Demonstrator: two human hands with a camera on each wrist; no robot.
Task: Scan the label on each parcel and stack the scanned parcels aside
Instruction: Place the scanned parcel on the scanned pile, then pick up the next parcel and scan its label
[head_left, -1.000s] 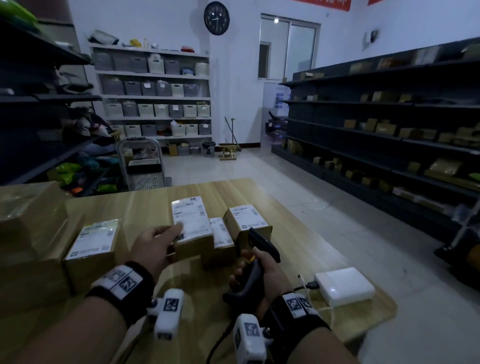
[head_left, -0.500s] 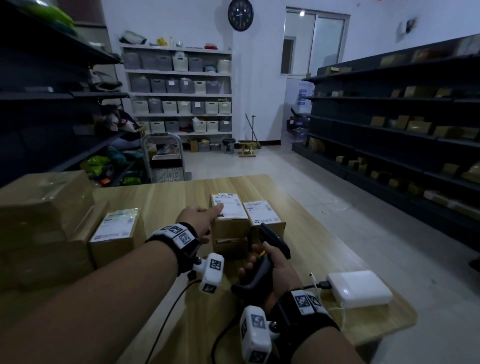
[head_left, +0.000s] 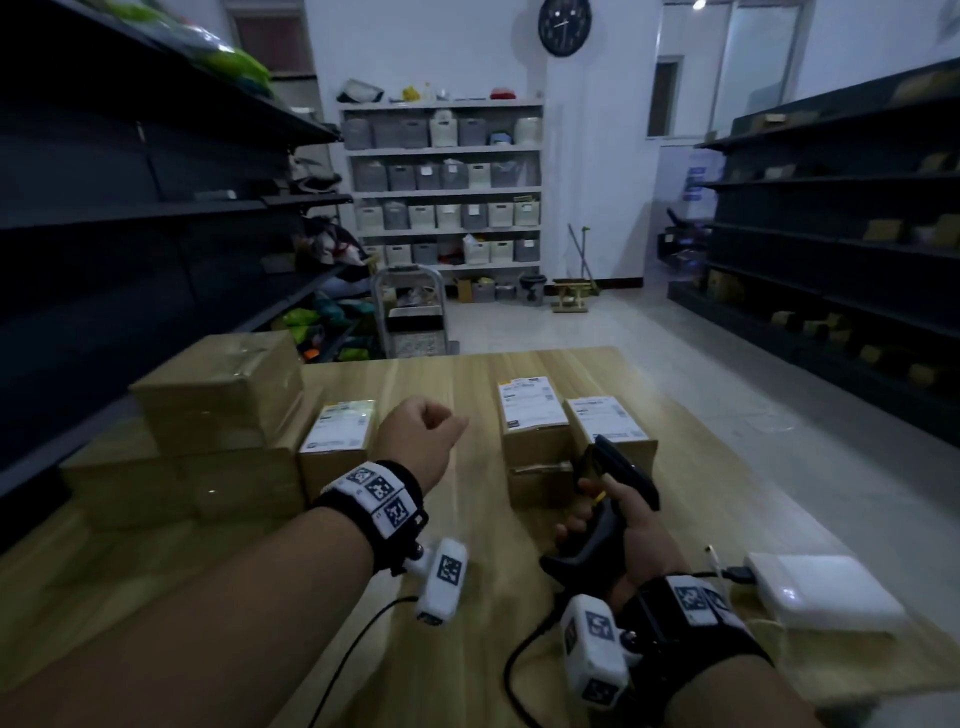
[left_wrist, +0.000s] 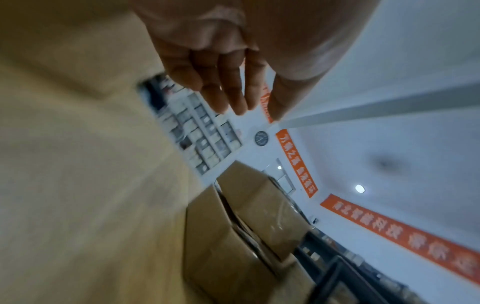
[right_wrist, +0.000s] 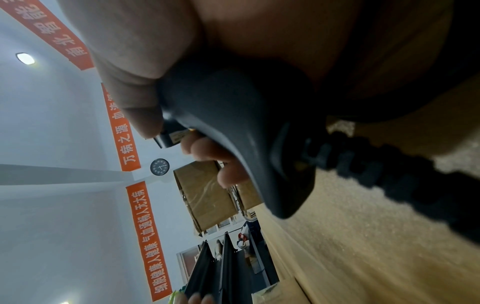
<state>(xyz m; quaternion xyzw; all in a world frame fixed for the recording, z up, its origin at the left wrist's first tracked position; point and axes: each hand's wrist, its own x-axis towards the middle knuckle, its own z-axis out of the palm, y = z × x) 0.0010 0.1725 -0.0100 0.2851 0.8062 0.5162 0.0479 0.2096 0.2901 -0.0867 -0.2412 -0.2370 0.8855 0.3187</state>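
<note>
Two small cardboard parcels are stacked mid-table; the top one (head_left: 531, 408) shows a white label and the lower one (head_left: 535, 483) sits under it. A third labelled parcel (head_left: 605, 420) touches them on the right, and a fourth (head_left: 338, 432) stands to the left. My right hand (head_left: 602, 512) grips the black barcode scanner (head_left: 621, 470), whose head sits just in front of the stack. The right wrist view shows the scanner (right_wrist: 233, 123) gripped, with a parcel (right_wrist: 205, 193) beyond. My left hand (head_left: 422, 435) hovers between the left parcel and the stack, holding nothing, its fingers (left_wrist: 233, 98) loosely extended.
Large plain cartons (head_left: 218, 395) are piled at the table's left side, with a long one (head_left: 182, 486) below. A white box with a plugged cable (head_left: 823, 595) lies near the right front edge. The wooden table (head_left: 467, 371) ends ahead; shelving lines both sides of the room.
My left hand set the labelled parcel on top of another box, let go, and drew back to the left. The right hand kept hold of the scanner.
</note>
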